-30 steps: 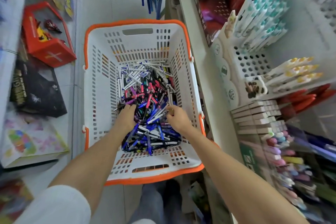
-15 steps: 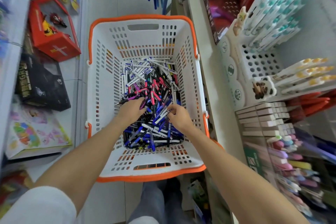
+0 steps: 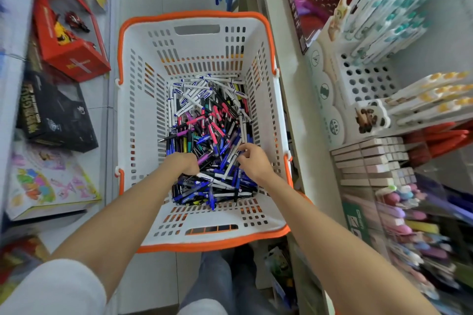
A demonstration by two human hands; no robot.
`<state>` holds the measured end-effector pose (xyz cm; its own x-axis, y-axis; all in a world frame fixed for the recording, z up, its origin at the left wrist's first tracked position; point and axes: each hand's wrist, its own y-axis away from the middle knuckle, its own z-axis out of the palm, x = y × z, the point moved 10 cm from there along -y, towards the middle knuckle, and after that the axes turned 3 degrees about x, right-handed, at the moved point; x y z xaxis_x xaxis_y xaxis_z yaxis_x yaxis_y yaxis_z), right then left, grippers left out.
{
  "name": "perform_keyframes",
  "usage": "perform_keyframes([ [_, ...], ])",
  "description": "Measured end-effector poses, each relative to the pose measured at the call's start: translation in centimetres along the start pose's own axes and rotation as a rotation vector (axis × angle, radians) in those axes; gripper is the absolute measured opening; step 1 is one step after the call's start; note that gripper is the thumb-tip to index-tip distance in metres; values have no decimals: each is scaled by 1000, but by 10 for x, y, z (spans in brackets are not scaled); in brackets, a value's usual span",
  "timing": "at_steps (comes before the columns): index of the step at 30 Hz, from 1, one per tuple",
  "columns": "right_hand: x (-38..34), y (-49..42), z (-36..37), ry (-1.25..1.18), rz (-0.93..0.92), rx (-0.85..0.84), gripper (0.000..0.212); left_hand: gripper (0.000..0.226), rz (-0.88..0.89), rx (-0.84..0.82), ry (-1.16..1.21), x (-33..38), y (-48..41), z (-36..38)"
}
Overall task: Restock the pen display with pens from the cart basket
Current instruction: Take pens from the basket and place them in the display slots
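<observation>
Both hands are down in the basket (image 3: 197,41), right in the heap of pens (image 3: 212,123) that covers its floor: blue ones nearest the person, pink and purple in the middle, white ones at the far end.

The left hand (image 3: 183,162) is knuckles-up with its fingers curled down into the pile. They are buried, so I can't tell whether it has anything gripped.

The right hand (image 3: 252,161) sits just beside the right wall, fingers bent and fingertips on a few blue-and-white pens. It looks like the start of a pinch, but I can't say it has closed on one.

The pen display (image 3: 368,79) is up on the shelf to the person's right, a white perforated holder with rows of teal-capped and yellow-capped pens standing tilted in it. It's well apart from the hands.

So this looks like the gathering step, early in the job. To do it well, I'd say pick one colour and comb the fingers along the barrels, not across them, so the pens line up the same way. The heap is criss-crossed, and a blind grab would likely drag out strays and drop them. Take a modest bundle, square its ends against the other palm, then lift it clear of the rim before swinging right.
</observation>
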<state>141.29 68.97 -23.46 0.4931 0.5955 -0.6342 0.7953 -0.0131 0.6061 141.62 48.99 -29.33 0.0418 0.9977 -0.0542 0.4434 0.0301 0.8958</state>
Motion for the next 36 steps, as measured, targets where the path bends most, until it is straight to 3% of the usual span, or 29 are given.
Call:
perform_keyframes([
  [4, 0, 1, 7, -1, 1, -14, 32, 52, 7, -234, -31, 14, 13, 24],
  [7, 0, 1, 9, -12, 3, -18, 33, 93, -9, -193, 20, 13, 3, 43],
  [9, -1, 2, 8, -12, 2, -15, 32, 107, -6, -148, 100, 8, -2, 45],
  [24, 2, 7, 17, 56, -5, -41, 27, 113, 35, -191, 186, 4, 3, 73],
  [30, -9, 13, 9, 78, -19, -37, 29, 92, 35, -221, 240, 5, 18, 77],
  [36, -27, 18, -8, 129, -59, -20, 35, 94, 35, -195, 415, -7, 32, 81],
])
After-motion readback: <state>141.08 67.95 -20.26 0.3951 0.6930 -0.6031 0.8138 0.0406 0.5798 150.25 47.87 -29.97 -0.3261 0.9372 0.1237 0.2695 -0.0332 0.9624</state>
